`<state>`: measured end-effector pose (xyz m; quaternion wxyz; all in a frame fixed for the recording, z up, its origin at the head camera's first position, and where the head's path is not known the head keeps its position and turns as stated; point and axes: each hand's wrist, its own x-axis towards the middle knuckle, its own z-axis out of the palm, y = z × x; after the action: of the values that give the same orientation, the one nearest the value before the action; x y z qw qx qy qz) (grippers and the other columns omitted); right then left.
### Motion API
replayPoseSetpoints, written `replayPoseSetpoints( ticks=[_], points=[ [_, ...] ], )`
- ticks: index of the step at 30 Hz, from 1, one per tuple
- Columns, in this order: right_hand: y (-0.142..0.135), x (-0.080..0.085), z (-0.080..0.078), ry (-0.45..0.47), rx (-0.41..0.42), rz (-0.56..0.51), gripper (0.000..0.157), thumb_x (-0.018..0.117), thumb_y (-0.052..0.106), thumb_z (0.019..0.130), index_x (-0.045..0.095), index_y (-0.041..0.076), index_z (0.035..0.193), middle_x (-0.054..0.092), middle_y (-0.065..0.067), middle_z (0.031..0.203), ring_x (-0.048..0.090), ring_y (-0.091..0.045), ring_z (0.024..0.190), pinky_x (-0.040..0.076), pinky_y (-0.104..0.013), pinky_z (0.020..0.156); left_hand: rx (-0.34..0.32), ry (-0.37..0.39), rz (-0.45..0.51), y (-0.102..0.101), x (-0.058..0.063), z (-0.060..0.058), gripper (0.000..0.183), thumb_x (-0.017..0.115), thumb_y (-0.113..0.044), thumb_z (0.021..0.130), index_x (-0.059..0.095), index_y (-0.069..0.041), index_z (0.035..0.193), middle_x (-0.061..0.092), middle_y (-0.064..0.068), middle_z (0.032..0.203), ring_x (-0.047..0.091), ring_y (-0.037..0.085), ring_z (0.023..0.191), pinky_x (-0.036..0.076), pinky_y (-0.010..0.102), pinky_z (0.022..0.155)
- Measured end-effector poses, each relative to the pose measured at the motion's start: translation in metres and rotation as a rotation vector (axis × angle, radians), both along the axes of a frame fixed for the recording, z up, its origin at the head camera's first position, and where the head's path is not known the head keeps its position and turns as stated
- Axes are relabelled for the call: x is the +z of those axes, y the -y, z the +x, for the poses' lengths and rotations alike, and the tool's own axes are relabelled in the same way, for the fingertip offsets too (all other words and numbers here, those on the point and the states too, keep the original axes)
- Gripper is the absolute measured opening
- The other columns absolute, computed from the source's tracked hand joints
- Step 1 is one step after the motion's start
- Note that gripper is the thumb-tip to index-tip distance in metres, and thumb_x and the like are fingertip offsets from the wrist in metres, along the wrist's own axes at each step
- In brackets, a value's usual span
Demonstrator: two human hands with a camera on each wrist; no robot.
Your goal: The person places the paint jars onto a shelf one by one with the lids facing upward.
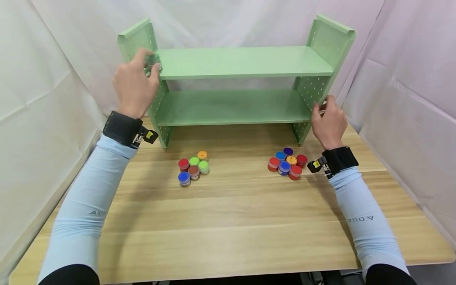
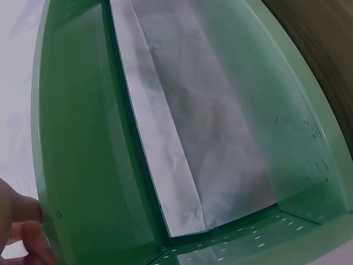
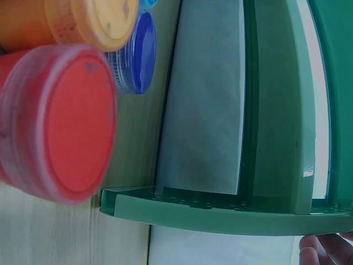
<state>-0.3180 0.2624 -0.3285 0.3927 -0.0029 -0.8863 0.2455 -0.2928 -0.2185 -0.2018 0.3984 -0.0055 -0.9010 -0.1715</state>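
A light green two-tier shelf rack (image 1: 231,105) with perforated side panels stands at the back of the table. My left hand (image 1: 137,81) grips its left side panel (image 1: 137,41) at the level of the upper shelf, thumb and fingers apart around the edge. At the lower left of the left wrist view, the fingers (image 2: 25,218) show against the rack's edge. Lower down on the opposite side, my right hand (image 1: 329,120) holds the front edge of the right side panel (image 1: 325,51). In the right wrist view, curled fingertips (image 3: 325,251) lie against that panel.
In front of the rack, a left cluster of small jars has red, green, orange, brown and blue lids, among them a blue-lidded jar (image 1: 184,179). A right cluster includes a red-lidded jar (image 1: 295,172) near my right wrist. White cloth (image 1: 409,99) hangs around the wooden table (image 1: 235,221).
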Motion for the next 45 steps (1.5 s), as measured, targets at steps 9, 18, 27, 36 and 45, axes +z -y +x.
replayPoseSetpoints(
  ticks=[9,18,27,36,45],
  points=[
    [-0.001,0.0,-0.001,-0.001,0.001,-0.005,0.038,0.045,0.034,0.097,0.057,0.0,0.109,0.066,-0.017,0.093,0.061,-0.034,0.077,0.043,-0.05,0.061,0.01,0.067,0.01,-0.003,0.005,-0.001,0.034,0.048,-0.032,0.097,0.056,-0.016,0.127,0.069,0.01,0.1,0.042,0.023,0.059,0.029,0.034,0.051],
    [-0.001,0.0,-0.002,0.007,-0.007,-0.006,0.039,0.044,0.036,0.097,0.056,0.001,0.108,0.067,-0.016,0.093,0.061,-0.035,0.077,0.042,-0.05,0.061,0.027,0.043,0.015,-0.004,0.002,-0.001,0.037,0.046,-0.034,0.098,0.055,-0.018,0.13,0.069,0.009,0.095,0.041,0.023,0.059,0.028,0.033,0.051],
    [0.001,0.001,-0.002,0.002,-0.006,-0.005,0.04,0.044,0.037,0.097,0.056,0.001,0.109,0.066,-0.015,0.092,0.06,-0.035,0.076,0.041,-0.05,0.061,0.045,0.054,0.033,-0.004,0.002,-0.001,0.039,0.047,-0.036,0.097,0.055,-0.018,0.13,0.068,0.006,0.109,0.051,0.023,0.067,0.031,0.033,0.052],
    [-0.003,0.0,-0.002,0.0,-0.013,-0.007,0.039,0.044,0.037,0.097,0.056,0.001,0.108,0.066,-0.016,0.092,0.06,-0.034,0.075,0.041,-0.048,0.06,0.013,0.041,-0.001,-0.003,0.0,0.0,0.041,0.047,-0.038,0.097,0.054,-0.019,0.133,0.069,0.01,0.097,0.047,0.025,0.063,0.028,0.034,0.051],
    [-0.002,0.001,-0.001,-0.01,-0.003,-0.005,0.039,0.044,0.036,0.097,0.056,0.001,0.111,0.067,-0.016,0.092,0.061,-0.034,0.075,0.042,-0.048,0.059,0.003,-0.305,-0.08,-0.007,-0.016,0.017,0.031,0.052,-0.031,0.095,0.064,-0.012,0.117,0.066,0.008,0.078,0.049,0.024,0.054,0.025,0.035,0.046]
  ],
)
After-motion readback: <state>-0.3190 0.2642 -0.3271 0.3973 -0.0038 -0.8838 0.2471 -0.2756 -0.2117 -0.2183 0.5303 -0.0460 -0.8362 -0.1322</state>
